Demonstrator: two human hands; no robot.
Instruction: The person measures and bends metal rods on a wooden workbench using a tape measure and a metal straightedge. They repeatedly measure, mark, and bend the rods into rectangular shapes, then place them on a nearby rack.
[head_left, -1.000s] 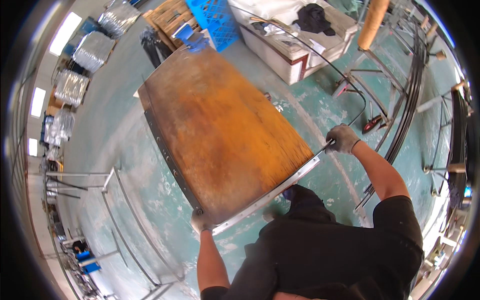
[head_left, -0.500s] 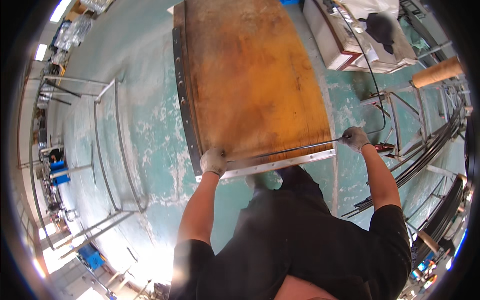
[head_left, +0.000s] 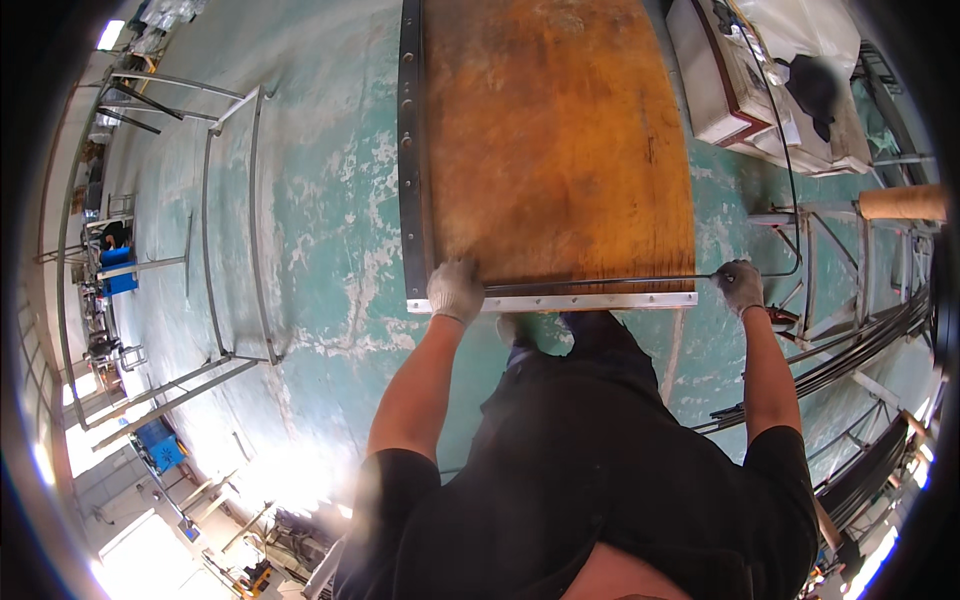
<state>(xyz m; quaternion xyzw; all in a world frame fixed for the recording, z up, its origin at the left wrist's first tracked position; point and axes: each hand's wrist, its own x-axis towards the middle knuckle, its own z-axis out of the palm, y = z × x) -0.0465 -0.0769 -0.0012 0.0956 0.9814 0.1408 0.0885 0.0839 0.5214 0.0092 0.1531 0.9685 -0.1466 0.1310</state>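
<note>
We are clamping our right hand (head_left: 738,286) on the dark rod (head_left: 600,282), which is running leftward to our left hand (head_left: 456,290), whose closure we cannot tell. We should be bracing evenly, lining it up with the metal strip (head_left: 590,301) lying mostly between our hands.

White glare bleaches the floor (head_left: 310,400) at lower left; fisheye distortion bends edges.

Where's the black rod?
In the head view, the rod runs along the near edge of the board, from left hand to right hand, then bends away.
</note>
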